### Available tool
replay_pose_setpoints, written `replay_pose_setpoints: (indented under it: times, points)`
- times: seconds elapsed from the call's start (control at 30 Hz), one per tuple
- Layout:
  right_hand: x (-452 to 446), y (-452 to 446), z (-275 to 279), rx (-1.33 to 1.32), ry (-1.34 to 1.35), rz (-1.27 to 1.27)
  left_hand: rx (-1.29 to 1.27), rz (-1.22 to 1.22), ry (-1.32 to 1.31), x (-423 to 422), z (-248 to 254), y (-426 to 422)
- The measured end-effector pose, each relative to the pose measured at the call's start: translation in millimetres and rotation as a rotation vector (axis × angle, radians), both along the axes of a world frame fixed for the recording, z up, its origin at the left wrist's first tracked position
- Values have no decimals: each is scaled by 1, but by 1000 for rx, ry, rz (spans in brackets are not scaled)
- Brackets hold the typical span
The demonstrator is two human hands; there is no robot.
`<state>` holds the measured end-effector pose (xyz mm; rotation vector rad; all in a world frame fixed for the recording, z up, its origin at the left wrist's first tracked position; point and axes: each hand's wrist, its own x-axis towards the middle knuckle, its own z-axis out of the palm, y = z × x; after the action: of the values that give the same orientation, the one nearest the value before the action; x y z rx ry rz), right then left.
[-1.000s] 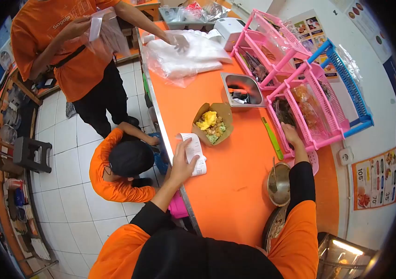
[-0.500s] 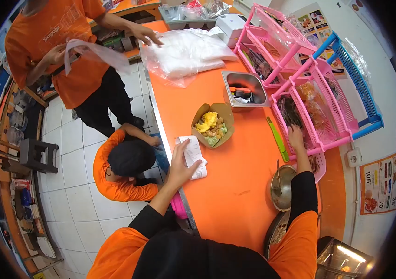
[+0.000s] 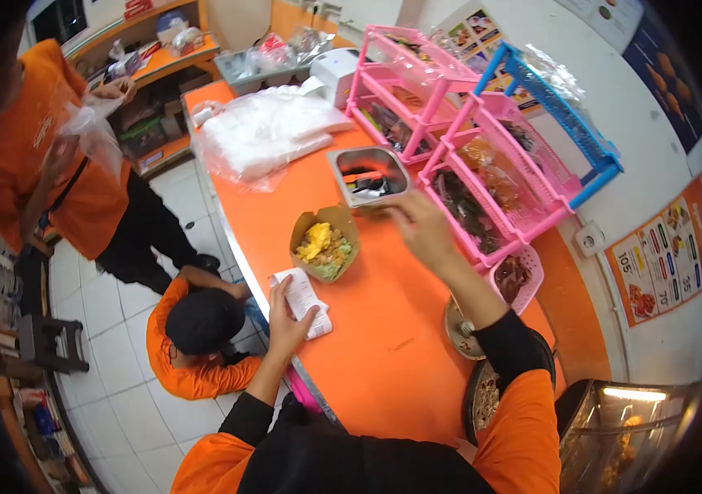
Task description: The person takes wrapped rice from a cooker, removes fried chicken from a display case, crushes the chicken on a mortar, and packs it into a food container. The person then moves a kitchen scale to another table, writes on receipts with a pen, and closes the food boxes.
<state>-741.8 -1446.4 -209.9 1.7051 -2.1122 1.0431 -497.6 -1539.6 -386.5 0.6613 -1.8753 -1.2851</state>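
Grasping a printed receipt point(image 3: 315, 323) at the near edge of the orange table point(image 3: 384, 379), the person's left hand point(image 3: 287, 319) has its fingers on one side of the paper and its thumb across the other. Just beyond the receipt stands an open cardboard food box point(image 3: 352, 250), filled with something yellow, brown chunks and a green portion (the exact foods are hard to make out). The right hand point(image 3: 425, 235) hangs with bent fingers at the near rim of a steel container point(image 3: 398, 174); whether it grips anything cannot be told. Orange and dark items lie inside that container, between the plastic bags point(image 3: 268, 136) and the pink rack point(image 3: 540, 216). A metal bowl point(image 3: 458, 329) sits partly behind the right forearm. Beside the table, one co-worker point(image 3: 202, 325) crouches in a black cap.
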Motion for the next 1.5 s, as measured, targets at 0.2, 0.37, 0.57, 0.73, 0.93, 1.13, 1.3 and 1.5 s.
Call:
replay_pose_setpoints:
  times: [0.2, 0.37, 0.57, 0.73, 0.93, 1.13, 1.3, 1.5]
  points:
    - [18, -45, -44, 1, -21, 327, -14, -3, 24, 1, -2, 1]
    - [-25, -29, 1, 145, 178, 147, 6, -24, 109, -3, -18, -2]
    - [-130, 26, 192, -370, 622, -541, 6, -31, 129, -5, -24, -5]
    - [-206, 118, 269, 50, 339, -1290, 127, -52, 181, -6, -26, 0]
    - [-277, 156, 271, 544, 107, -1157, 65, -33, 75, -2, -14, 0]
    - [-246, 137, 283, 123, 382, -1438, 81, -24, 103, -2, -14, 0]
    - [-144, 87, 276, -363, 644, -981, 106, -38, 137, -3, -20, -1]
    - [-52, 14, 140, -141, 43, -479, 128, -68, 180, -3, -12, 2]
